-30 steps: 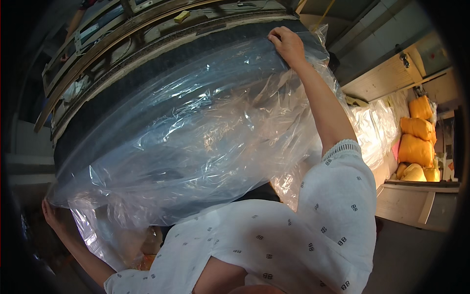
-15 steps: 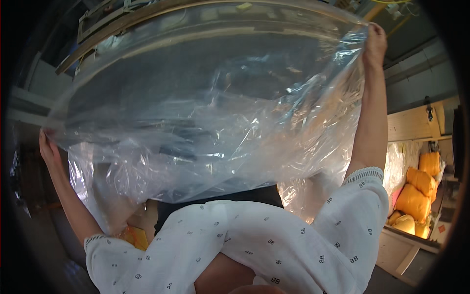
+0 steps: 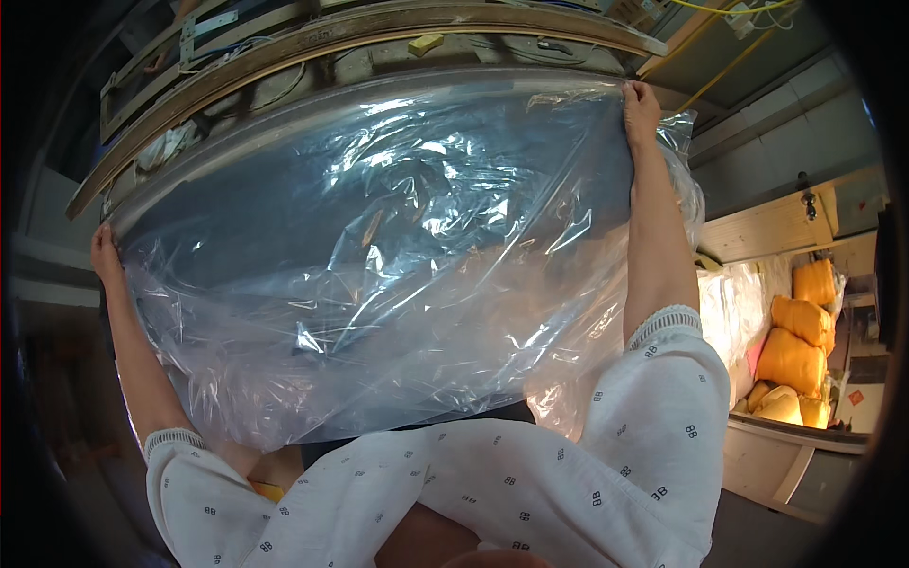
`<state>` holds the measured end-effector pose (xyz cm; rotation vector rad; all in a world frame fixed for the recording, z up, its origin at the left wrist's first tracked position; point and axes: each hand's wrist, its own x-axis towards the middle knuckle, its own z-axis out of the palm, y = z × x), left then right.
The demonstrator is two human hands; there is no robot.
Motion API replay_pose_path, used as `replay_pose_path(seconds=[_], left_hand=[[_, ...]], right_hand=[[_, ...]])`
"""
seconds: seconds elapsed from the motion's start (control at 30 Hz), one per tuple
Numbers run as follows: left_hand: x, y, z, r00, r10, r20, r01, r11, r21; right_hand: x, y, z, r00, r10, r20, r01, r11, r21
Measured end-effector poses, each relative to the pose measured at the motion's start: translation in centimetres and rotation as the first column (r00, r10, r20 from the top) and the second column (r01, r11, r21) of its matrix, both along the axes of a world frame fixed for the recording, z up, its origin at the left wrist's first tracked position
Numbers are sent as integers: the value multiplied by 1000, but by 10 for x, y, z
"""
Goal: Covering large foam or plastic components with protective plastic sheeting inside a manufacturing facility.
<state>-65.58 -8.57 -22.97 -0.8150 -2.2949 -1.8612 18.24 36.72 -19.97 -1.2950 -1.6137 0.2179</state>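
A large clear plastic sheet [image 3: 426, 312], wrinkled and shiny, is stretched wide between my outspread arms. Its far edge runs along a dark surface that shows through the film. At the far left corner my left hand [image 3: 106, 248] is closed on the sheet's edge. My right hand [image 3: 642, 109] pinches the far right corner, with some loose film hanging beyond the wrist. Toward my body the film falls in folds, reaching my waist.
Beyond the sheet runs a long wooden rail [image 3: 379, 30], with a yellow block [image 3: 426, 44] lying behind the film's edge. Orange bundles [image 3: 795, 360] are stacked at the right, near a wooden board [image 3: 772, 227]. A yellow cable [image 3: 729, 8] hangs at the upper right.
The raised sheet has come down onto the dark surface, uncovering the wooden rail and yellow block. My right hand moved left and slightly down; my left hand shifted a little up and right.
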Motion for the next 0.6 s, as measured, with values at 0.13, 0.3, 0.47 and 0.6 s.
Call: replay_pose_path(seconds=[0.13,0.3,0.47,0.6], left_hand=[[-14,11,1,1000,6,7,-6,997,-74],[-18,22,0,967,93,-237,-138,974,-181],[-63,13,-16,932,167,-321,-252,937,-243],[-103,-12,-27,989,119,85,-104,981,-167]], right_hand=[[-8,16,0,997,-58,44,60,997,-40],[-12,22,7,990,-100,96,103,994,-26],[-12,37,0,920,-358,158,351,933,75],[1,46,-2,956,-290,41,291,956,-44]])
